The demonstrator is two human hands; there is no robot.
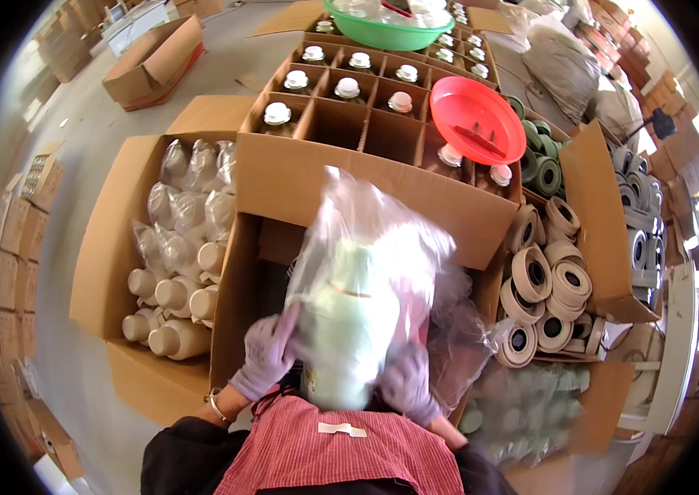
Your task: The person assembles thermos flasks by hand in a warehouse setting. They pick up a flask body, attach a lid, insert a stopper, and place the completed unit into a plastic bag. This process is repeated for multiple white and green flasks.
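Observation:
I hold a pale green bottle (341, 330) upright in front of my chest, and a clear plastic bag (374, 231) is over its upper part. My left hand (265, 355), in a light purple glove, grips the bottle's left side and the bag. Gloved too, my right hand (409, 381) grips the lower right side of the bottle and the bag's edge. Directly beneath the bottle stands an open cardboard box (238, 289); its inside is mostly hidden.
A box of cream bottles in plastic bags (180, 247) lies at my left. Ahead is a divided carton (341, 120) with capped bottles, a red funnel (475, 120) and a green basin (387, 29). Tape rolls (543, 280) fill a box at my right.

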